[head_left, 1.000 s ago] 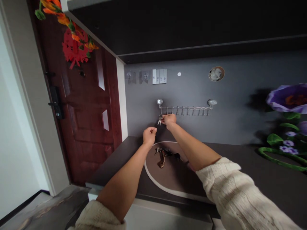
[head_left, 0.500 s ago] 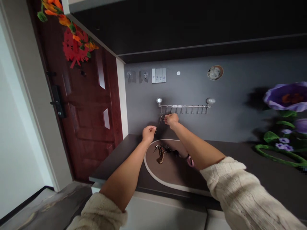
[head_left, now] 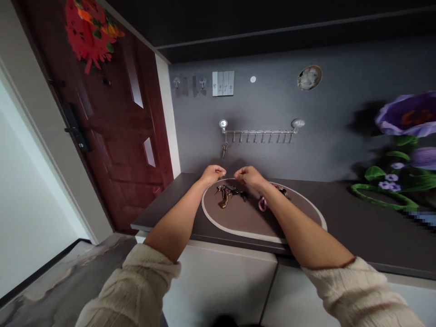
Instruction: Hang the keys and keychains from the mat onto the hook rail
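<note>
My left hand (head_left: 213, 173) is pinched closed above the back left edge of an oval brown mat (head_left: 252, 235) with a pale rim. A tiny dark bit shows at its fingertips, too small to name. Just to its right, my right hand (head_left: 250, 175) has its fingers curled together over the mat; whatever they may hold is hidden. A bunch of keys (head_left: 224, 151) hangs from the leftmost hook of a clear hook rail (head_left: 259, 132). On the mat lie more keys with a brown fob (head_left: 224, 200), and a pink loop (head_left: 262, 204) beside my right forearm.
The mat sits on a dark counter (head_left: 340, 218) under a dark shelf (head_left: 272, 27). Purple artificial flowers (head_left: 408, 118) stand at right. Small wall hooks (head_left: 202, 83) and a grey labelled panel (head_left: 223, 83) are above the rail. A red-brown door (head_left: 129, 136) is at left.
My right hand has come down from beside the hanging keys to just above the mat, closer to my left hand. The keys stay on the hook. The view has tilted downward.
</note>
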`<state>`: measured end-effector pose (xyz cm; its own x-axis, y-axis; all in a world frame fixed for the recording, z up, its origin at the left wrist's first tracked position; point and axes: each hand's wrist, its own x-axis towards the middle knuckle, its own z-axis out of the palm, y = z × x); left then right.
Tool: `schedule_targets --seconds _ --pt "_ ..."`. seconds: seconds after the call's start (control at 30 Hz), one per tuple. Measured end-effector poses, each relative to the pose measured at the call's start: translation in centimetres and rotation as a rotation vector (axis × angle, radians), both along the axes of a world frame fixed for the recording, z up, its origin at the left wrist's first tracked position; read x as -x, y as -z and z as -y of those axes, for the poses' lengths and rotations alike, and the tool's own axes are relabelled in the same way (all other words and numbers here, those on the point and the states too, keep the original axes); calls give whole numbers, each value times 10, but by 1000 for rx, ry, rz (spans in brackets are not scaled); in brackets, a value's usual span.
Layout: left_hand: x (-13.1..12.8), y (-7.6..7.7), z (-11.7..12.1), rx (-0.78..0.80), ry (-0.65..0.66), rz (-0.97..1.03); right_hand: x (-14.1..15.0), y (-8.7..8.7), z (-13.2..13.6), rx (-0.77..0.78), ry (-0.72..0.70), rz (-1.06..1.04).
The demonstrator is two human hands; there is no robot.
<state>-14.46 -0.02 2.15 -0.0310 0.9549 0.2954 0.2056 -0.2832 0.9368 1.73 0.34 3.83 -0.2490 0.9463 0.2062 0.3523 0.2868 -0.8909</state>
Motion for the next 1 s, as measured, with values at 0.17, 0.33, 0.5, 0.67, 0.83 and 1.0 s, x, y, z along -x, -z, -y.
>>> schedule_targets --seconds 0.17,0.33,0.5,0.67,0.83,1.0 --pt "-1 11 -6 -33 64 -129 -8 20 -9 -48 36 259" --pt "-3 20 -9 -15 104 -216 -7 23 -8 -63 3 399" --pt "-5 23 -9 18 114 -234 -5 24 -5 -41 -9 391" --pt "-6 20 -8 -22 94 -226 -5 26 -8 -2 -4 224" --pt "-9 18 -7 -36 126 -201 -5 26 -10 -7 -53 104" --pt "-10 18 -7 -75 149 -224 -2 26 -10 -73 -83 1"
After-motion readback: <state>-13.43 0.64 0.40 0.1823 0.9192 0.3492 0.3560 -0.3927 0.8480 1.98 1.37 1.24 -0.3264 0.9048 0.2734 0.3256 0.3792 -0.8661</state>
